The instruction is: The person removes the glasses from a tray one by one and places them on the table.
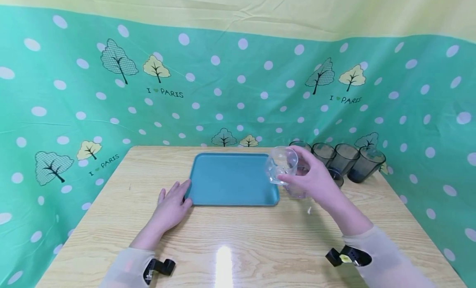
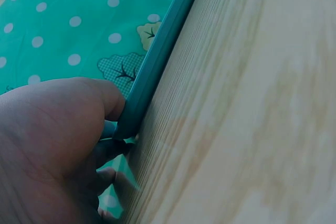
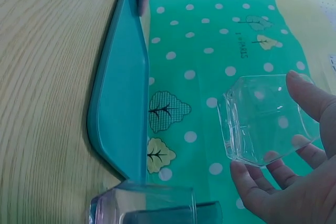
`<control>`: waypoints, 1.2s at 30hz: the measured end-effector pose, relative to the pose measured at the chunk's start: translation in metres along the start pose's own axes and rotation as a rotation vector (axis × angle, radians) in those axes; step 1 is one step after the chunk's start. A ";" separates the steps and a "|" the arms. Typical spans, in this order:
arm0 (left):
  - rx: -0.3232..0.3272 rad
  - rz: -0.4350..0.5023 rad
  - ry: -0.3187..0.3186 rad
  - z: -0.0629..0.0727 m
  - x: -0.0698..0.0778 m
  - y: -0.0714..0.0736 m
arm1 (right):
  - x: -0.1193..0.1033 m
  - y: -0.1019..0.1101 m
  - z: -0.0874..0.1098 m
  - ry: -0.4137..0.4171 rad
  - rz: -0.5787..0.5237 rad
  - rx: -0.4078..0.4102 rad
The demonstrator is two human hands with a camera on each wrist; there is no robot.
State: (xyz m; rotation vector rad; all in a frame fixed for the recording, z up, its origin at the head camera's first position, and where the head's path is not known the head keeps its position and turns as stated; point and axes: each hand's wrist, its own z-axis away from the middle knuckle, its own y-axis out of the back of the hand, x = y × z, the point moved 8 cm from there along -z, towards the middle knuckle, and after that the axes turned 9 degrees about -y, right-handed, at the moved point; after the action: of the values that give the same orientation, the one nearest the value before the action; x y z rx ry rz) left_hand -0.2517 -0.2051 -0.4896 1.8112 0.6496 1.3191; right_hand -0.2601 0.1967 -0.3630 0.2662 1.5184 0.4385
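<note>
My right hand (image 1: 310,178) holds a clear faceted glass (image 1: 281,162) in the air above the right end of a blue tray (image 1: 232,178). In the right wrist view, the thumb is on one side of the glass and the fingertips (image 3: 271,156) are on the other. A second clear glass (image 1: 296,191) stands on the table just under this hand, partly hidden by it. My left hand (image 1: 174,207) holds the tray by its near left corner. In the left wrist view, the thumb presses the tray's outer edge (image 2: 152,72), with the other fingers beside the corner.
Several smoky grey tumblers (image 1: 346,158) stand in a row at the table's back right. A shorter dark glass (image 1: 336,178) sits in front of them, partly behind my right hand. A green dotted cloth (image 1: 238,94) hangs behind the wooden table (image 1: 208,242).
</note>
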 end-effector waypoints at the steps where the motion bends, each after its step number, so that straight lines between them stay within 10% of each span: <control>1: 0.001 0.000 0.000 0.000 0.000 0.000 | 0.000 0.003 0.001 0.005 0.003 0.002; 36: 0.008 0.010 -0.011 -0.001 0.000 -0.001 | 0.034 0.102 0.020 -0.055 0.086 0.175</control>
State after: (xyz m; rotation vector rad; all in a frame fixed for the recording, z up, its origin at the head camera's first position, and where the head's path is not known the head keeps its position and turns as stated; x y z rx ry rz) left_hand -0.2524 -0.2047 -0.4904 1.8293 0.6412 1.3140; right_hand -0.2512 0.3052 -0.3486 0.4781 1.4966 0.3634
